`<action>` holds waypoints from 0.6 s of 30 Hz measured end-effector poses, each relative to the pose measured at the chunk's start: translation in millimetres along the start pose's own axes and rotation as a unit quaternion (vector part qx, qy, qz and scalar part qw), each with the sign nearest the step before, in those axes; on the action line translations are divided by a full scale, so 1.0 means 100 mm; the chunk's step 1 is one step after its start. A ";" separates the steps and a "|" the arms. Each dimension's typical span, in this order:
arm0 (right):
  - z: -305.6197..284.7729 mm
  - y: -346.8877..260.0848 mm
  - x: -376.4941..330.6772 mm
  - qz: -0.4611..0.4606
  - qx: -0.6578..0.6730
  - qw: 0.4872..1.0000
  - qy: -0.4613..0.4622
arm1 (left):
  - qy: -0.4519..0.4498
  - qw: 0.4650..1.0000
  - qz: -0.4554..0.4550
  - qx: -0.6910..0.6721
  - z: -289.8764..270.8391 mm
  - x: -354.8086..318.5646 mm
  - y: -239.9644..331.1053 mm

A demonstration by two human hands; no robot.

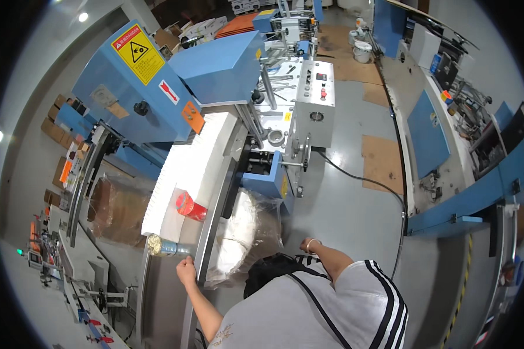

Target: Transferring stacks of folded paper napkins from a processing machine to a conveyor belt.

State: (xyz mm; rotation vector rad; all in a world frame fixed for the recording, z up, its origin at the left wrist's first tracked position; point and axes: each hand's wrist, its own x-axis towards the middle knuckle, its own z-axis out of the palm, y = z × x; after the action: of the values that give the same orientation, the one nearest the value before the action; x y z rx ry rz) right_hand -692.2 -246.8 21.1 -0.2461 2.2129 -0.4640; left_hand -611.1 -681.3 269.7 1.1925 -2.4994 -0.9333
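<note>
My left hand (186, 271) is closed in a fist over the metal rail (199, 262) of the machine bed; what its fingers hold, if anything, is hidden. Just beyond it a clear bluish cylinder (172, 249) with a cream, crumpled-looking end lies on its side. A red cylindrical container (190, 207) lies farther off, on a long white stack of sheets (177, 174). My right hand (310, 245), with a band at the wrist, hangs beside the black bag (279, 269) at my front; its fingers are too small to read.
Blue machine housings (221, 64) rise above the stack, with a white control box (315, 96) to their right. Clear plastic wrap (256, 227) bulges below the rail. A dark cable (355, 176) crosses the grey floor. Another machine with a blue panel (428, 134) stands along the right.
</note>
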 end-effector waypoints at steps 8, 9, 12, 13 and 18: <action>0.77 0.57 0.06 -0.037 -0.182 0.982 -0.038 | -0.031 0.999 0.022 -0.007 0.01 0.08 -0.08; 0.90 0.64 0.12 -0.079 -0.222 0.969 -0.076 | -0.051 0.998 0.025 0.025 -0.02 0.08 -0.10; 1.24 0.67 0.12 0.018 -0.040 0.996 -0.073 | -0.057 0.993 0.049 0.093 -0.15 -0.17 0.20; 1.34 0.71 0.11 -0.012 -0.025 0.997 -0.066 | -0.090 0.986 0.059 0.130 -0.19 -0.21 0.22; 1.67 0.86 -0.20 0.075 0.181 0.979 -0.063 | -0.114 0.982 0.079 0.125 -0.17 -0.28 0.25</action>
State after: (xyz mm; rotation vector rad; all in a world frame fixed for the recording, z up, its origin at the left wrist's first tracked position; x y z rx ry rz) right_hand -551.5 -202.4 -96.5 0.0843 1.9638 -0.7336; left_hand -600.9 -655.5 300.7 0.9787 -2.9172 -0.7702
